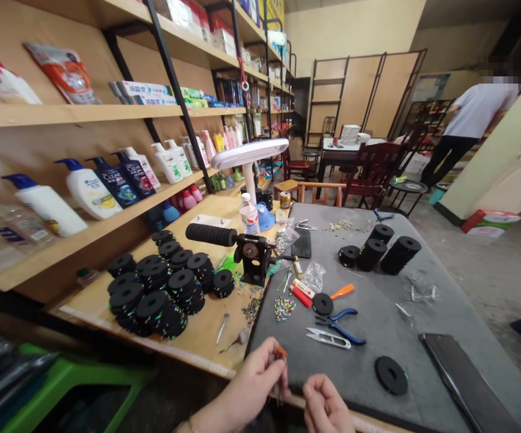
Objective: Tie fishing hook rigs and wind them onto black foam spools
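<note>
At the front edge of the grey mat, my left hand is closed in a pinch, with a small orange piece showing at the fingertips. To its right, my right hand has thumb and fingers pressed together; whatever they hold is too small to make out. Beyond the hands lie silver thread snips and blue-handled pliers. A black foam ring rests flat to the right. Multicoloured beads form a small pile farther back.
Stacked black foam spools crowd the left side, beside a hand-cranked winder and a white lamp. More foam rolls stand at back right. A dark phone lies right. Bottle-filled shelves line the left; a person stands in the background.
</note>
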A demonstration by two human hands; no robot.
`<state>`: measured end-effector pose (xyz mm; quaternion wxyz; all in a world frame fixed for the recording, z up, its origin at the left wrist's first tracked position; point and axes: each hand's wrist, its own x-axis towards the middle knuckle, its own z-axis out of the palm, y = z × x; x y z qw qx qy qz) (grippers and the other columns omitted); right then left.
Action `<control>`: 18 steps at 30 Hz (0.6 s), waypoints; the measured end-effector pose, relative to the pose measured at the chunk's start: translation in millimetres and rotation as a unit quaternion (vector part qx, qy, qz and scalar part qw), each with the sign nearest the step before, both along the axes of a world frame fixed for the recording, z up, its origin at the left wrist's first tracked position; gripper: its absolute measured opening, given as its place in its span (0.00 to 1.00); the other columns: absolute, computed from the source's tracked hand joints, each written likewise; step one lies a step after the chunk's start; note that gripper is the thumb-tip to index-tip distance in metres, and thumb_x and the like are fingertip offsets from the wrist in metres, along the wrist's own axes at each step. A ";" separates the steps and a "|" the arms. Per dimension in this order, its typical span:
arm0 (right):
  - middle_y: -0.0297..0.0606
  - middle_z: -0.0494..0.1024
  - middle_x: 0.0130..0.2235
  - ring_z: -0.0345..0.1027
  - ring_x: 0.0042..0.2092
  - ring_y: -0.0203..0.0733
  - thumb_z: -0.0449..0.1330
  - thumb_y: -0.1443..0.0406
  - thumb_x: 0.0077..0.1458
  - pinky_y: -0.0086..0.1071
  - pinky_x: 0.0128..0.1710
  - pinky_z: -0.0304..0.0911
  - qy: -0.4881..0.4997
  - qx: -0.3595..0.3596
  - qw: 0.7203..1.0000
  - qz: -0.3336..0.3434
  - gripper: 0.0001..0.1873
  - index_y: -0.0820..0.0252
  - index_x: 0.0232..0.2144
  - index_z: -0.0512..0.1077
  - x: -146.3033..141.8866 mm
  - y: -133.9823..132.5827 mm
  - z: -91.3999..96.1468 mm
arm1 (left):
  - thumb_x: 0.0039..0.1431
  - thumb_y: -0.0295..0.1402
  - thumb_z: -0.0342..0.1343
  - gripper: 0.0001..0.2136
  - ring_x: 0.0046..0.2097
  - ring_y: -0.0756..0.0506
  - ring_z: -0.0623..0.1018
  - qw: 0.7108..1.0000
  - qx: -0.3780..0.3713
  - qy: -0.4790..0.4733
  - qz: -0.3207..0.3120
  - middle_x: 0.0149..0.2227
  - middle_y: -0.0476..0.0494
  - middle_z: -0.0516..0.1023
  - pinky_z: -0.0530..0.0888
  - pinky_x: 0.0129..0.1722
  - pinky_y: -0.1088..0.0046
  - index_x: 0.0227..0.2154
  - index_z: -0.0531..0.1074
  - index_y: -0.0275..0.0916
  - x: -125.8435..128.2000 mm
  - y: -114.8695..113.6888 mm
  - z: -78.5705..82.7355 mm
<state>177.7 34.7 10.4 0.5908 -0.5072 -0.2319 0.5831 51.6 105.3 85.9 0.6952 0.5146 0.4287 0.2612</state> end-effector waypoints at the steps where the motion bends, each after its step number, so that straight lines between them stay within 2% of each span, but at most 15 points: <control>1: 0.16 0.48 0.11 0.35 0.14 0.25 0.62 0.41 0.42 0.22 0.15 0.33 -0.007 0.001 1.000 0.008 0.27 0.56 0.24 0.61 -1.4 -2.1 -0.3 | 0.53 0.37 0.49 0.07 0.24 0.52 0.67 0.999 -0.033 -0.009 0.004 0.23 0.55 0.66 0.63 0.26 0.75 0.28 0.60 0.40 -0.8 -7.7 -6.0; 5: 0.16 0.52 0.10 0.39 0.13 0.25 0.59 0.40 0.46 0.21 0.13 0.35 -0.027 -0.003 0.997 0.074 0.26 0.55 0.25 0.62 -4.6 -8.7 -7.3 | 0.49 0.36 0.52 0.08 0.23 0.55 0.57 0.993 -0.111 -0.027 0.037 0.22 0.58 0.59 0.50 0.21 0.78 0.27 0.58 0.40 -3.9 -27.3 -25.7; 7: 0.16 0.51 0.10 0.39 0.12 0.25 0.59 0.40 0.45 0.21 0.12 0.35 -0.023 -0.012 0.997 0.077 0.26 0.55 0.26 0.62 -6.7 -10.9 -10.5 | 0.49 0.38 0.53 0.10 0.23 0.55 0.55 0.990 -0.133 -0.030 0.038 0.21 0.59 0.56 0.46 0.22 0.77 0.27 0.57 0.40 -4.6 -32.0 -29.6; 18: 0.16 0.51 0.09 0.38 0.13 0.25 0.59 0.38 0.41 0.22 0.14 0.34 -0.059 -0.041 0.996 0.052 0.29 0.57 0.24 0.62 -13.8 -9.2 -0.7 | 0.48 0.42 0.56 0.15 0.22 0.56 0.53 0.989 -0.135 -0.049 0.021 0.20 0.60 0.56 0.47 0.21 0.76 0.25 0.56 0.41 -3.2 -42.3 -38.6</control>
